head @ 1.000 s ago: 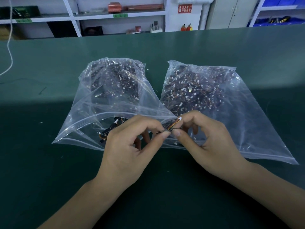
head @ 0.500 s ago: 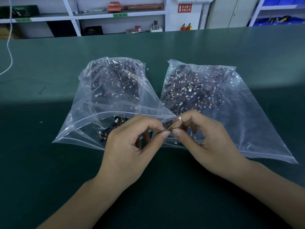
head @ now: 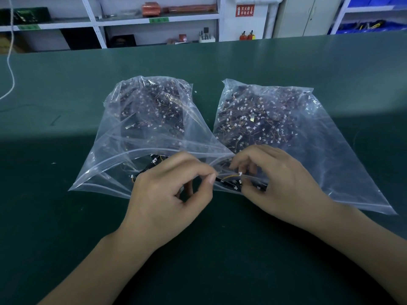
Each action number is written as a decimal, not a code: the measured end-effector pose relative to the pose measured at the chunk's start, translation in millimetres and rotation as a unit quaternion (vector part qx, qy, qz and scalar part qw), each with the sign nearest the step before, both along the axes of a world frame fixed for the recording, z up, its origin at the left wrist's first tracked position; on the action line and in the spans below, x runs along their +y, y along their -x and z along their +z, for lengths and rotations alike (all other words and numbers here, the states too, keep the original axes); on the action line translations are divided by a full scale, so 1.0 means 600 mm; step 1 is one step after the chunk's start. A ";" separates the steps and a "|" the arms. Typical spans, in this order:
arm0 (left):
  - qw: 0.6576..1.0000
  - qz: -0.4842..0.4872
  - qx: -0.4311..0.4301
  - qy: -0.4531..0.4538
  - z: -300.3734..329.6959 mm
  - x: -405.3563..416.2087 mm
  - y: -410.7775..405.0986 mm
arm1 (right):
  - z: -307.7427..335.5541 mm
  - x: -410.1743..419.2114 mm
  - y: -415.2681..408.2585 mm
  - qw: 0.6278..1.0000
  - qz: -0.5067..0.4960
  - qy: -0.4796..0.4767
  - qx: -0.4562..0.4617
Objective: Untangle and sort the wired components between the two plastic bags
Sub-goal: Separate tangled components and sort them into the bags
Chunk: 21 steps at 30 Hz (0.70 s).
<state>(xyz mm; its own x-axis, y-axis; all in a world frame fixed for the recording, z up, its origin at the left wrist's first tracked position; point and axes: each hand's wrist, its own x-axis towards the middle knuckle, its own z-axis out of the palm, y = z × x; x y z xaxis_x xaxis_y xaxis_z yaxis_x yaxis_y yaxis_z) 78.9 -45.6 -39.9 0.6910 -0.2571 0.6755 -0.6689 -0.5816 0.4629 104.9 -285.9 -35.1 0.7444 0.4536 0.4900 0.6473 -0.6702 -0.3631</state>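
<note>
Two clear plastic bags lie side by side on the green table, mouths toward me. The left bag (head: 123, 150) and the right bag (head: 326, 155) each hold a dark heap of small wired components with white connectors. Between the bag mouths, a small wired component (head: 229, 178) with orange wires and a white connector is stretched between my hands. My left hand (head: 169, 194) pinches its dark end between thumb and forefinger. My right hand (head: 277, 183) pinches the white connector end with thumb and forefinger. A few loose components (head: 154, 161) lie near the left bag's mouth.
The green table (head: 66, 216) extends wide on all sides. A white cord (head: 11, 69) hangs at the far left. Shelving (head: 154, 20) with boxes and tools stands beyond the table's far edge.
My hands have drawn slightly apart, and the component between them is now stretched out longer. My right hand shifted a little to the right and lower.
</note>
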 end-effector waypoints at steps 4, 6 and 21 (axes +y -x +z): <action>0.999 0.005 -0.031 -0.045 -0.005 0.001 -0.002 | 0.004 0.004 0.005 0.999 -0.012 -0.029 0.011; 0.996 0.008 -0.048 -0.070 -0.005 0.001 -0.004 | 0.006 0.004 0.006 0.999 -0.010 -0.041 0.011; 0.956 0.093 -0.025 -0.278 -0.011 -0.029 -0.013 | 0.004 0.008 0.011 1.000 0.002 -0.028 -0.012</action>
<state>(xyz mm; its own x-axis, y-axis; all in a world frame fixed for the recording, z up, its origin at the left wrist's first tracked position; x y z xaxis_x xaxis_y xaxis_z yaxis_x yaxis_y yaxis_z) 86.6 -63.2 -46.7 0.7305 -0.4619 0.5029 -0.5434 -0.8393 0.0184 98.3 -281.4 -32.4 0.7308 0.4278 0.5319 0.6584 -0.6473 -0.3840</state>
